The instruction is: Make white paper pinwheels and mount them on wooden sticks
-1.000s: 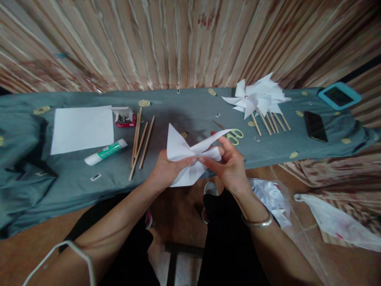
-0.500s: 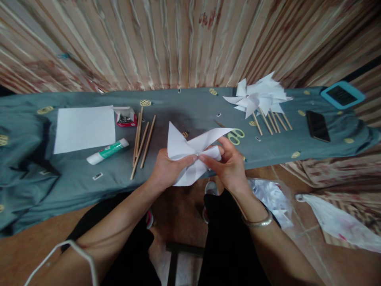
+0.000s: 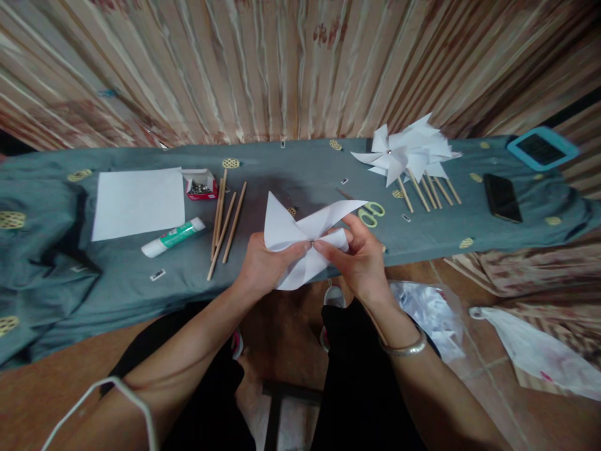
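Note:
A white paper pinwheel (image 3: 323, 219) with folded blades is held in front of me, over the near edge of the table. My left hand (image 3: 265, 263) grips it from the left, thumb pressed close to its centre. From the right, my right hand (image 3: 359, 254) holds it too, its thumb at the small shiny pin in the middle and its fingers behind a blade. Most fingers of both hands are hidden behind the paper. Green-handled scissors (image 3: 370, 214) lie just beyond my right hand. Several wooden sticks (image 3: 228, 219) lie left of the pinwheel.
On the cloth-covered table (image 3: 282, 169) lie white paper (image 3: 138, 203), a glue stick (image 3: 173, 238) and a red box (image 3: 201, 186) of small metal pins. To the right are several stick-mounted pinwheels (image 3: 408, 150), a phone (image 3: 502, 197) and a blue-framed device (image 3: 542, 148). Plastic bags (image 3: 427, 313) lie on the floor.
Both hands keep their hold on the pinwheel, with the thumbs still at its centre. The view has shifted very slightly; nothing on the table has visibly been moved.

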### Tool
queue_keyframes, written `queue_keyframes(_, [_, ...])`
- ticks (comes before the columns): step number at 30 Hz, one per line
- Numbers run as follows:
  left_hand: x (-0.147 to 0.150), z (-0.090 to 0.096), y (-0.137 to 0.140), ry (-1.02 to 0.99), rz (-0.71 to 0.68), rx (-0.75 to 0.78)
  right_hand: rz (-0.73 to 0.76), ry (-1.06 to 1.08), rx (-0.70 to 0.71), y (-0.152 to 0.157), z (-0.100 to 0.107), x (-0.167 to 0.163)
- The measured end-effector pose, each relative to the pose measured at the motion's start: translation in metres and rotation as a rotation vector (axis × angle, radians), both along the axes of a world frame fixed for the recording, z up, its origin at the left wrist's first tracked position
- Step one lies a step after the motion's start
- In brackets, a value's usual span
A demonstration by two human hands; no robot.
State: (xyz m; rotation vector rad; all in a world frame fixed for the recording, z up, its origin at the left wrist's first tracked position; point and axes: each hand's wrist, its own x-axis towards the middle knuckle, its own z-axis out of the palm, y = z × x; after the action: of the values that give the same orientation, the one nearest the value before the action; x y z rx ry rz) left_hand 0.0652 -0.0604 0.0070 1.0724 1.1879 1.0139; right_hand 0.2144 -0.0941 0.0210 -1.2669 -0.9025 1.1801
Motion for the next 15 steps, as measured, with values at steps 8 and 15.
queue_keyframes(8, [-0.001, 0.004, -0.002, -0.028, -0.03, -0.009, -0.014, 0.006, -0.029, -0.001, -0.001, 0.001])
queue_keyframes(15, [-0.008, 0.011, -0.005, 0.015, -0.104, -0.064, -0.013, 0.0, -0.052, -0.002, 0.002, 0.0])
